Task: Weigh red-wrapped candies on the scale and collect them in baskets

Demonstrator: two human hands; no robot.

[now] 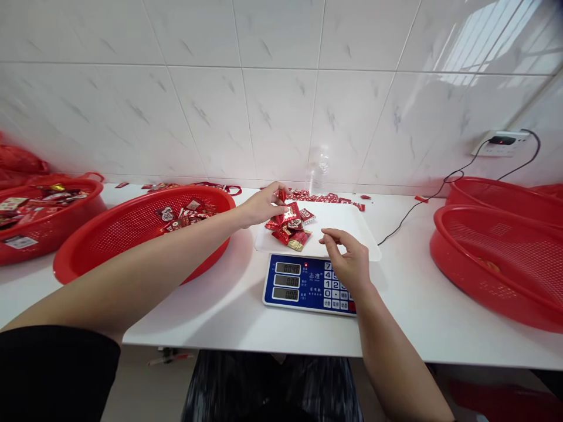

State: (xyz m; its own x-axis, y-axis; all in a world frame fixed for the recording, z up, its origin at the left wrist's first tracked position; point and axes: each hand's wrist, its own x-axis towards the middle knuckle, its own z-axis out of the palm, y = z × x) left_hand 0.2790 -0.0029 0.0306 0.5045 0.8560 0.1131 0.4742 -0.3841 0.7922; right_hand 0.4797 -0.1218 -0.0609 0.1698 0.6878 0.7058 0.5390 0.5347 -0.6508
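Observation:
My left hand (264, 206) reaches over the left part of a white weighing tray (343, 220), its fingers closed on a small red candy packet (282, 196). Just below its fingertips lies a small heap of wrapped candies (295, 227), mostly red, one with a gold end. Over the tray's front edge, my right hand (349, 258) is curled, thumb and forefinger close together, and I see nothing between them. It partly covers the keypad of a blue digital scale (288, 293), whose display is lit but hard to read.
On the left stand a red basket (118, 225) with candies and a fuller red basket (83, 205). Another red basket (497, 281) is at the right. Red packets (308, 197) and a clear bottle (319, 173) line the wall. A black cable (411, 211) runs to a wall socket (499, 145).

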